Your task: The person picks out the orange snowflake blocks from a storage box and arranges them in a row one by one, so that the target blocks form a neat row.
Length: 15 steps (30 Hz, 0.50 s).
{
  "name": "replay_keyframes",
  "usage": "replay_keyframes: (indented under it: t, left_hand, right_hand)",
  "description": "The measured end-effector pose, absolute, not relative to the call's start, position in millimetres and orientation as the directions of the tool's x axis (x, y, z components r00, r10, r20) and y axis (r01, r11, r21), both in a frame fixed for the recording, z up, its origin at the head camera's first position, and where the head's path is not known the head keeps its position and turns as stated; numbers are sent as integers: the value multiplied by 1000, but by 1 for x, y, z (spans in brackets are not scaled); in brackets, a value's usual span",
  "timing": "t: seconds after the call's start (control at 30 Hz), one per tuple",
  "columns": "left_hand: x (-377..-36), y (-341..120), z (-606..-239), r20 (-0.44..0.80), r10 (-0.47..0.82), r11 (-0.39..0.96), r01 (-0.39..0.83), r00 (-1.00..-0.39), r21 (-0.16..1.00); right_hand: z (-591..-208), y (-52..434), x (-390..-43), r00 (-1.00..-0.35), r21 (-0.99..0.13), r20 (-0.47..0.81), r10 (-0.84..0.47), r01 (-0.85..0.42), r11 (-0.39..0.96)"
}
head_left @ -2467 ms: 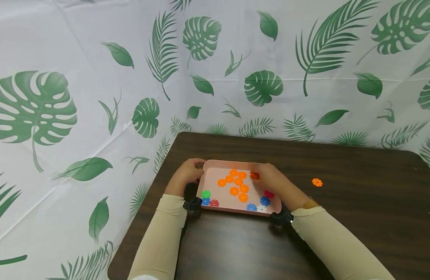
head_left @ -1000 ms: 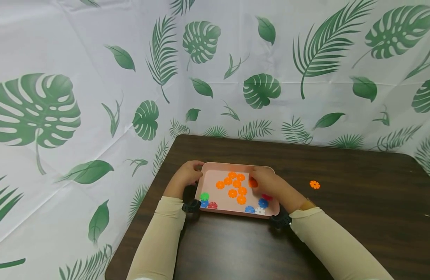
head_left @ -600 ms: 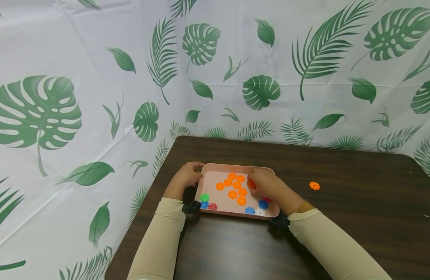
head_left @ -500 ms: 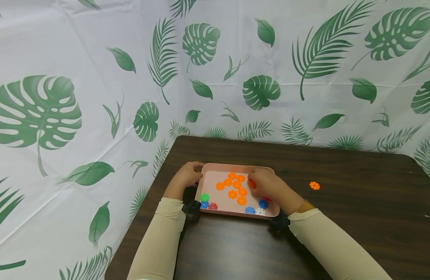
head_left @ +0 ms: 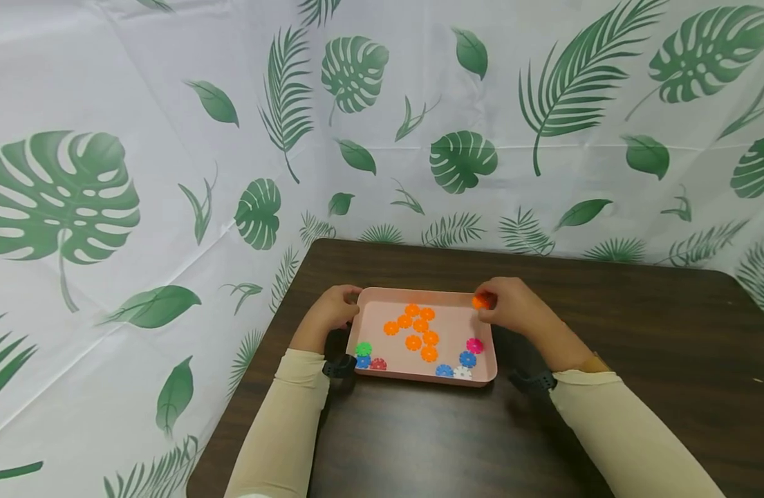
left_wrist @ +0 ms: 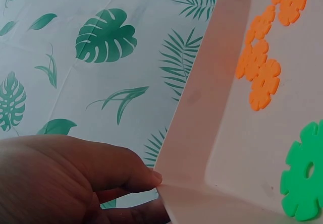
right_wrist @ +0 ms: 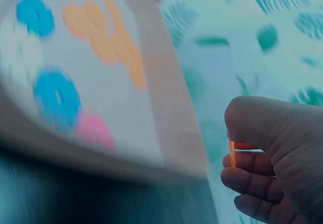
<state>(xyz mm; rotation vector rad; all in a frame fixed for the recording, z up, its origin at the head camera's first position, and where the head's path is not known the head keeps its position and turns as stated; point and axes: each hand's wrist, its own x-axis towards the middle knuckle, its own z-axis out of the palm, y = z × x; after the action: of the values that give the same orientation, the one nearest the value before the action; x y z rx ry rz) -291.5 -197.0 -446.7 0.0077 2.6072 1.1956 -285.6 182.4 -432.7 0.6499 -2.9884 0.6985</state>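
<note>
Right hand (head_left: 509, 308), fingers pinching an orange disc (head_left: 481, 301), has lifted it from mid-tray to the pink tray's (head_left: 419, 379) upper-right corner; left hand (head_left: 332, 312) still grips the left rim

An orange toothed disc (head_left: 480, 301) is pinched in the right hand (head_left: 509, 308) above the far right corner of a shallow pink tray (head_left: 382, 299). The tray lies flat near the tabletop's left edge, its far left corner gripped by the left hand (head_left: 332, 311).
</note>
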Motion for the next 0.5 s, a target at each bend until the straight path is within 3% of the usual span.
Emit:
replay_keyframes:
  t: [0.17, 0.33, 0.5]
  left_hand:
    - [-292, -197, -446, -250, 116, 651, -116, -961, 750]
    - [-292, -196, -447, -262, 113, 652, -127, -958, 747]
    - [-291, -195, -447, -272, 95, 658, -145, -957, 739]
  right_hand:
    - [-430, 251, -279, -940, -432, 88, -328, -333, 838]
    - [-439, 317, -265, -964, -372, 18, -264, -252, 894]
    - [-453, 352, -257, -965, -312, -49, -259, -232, 922]
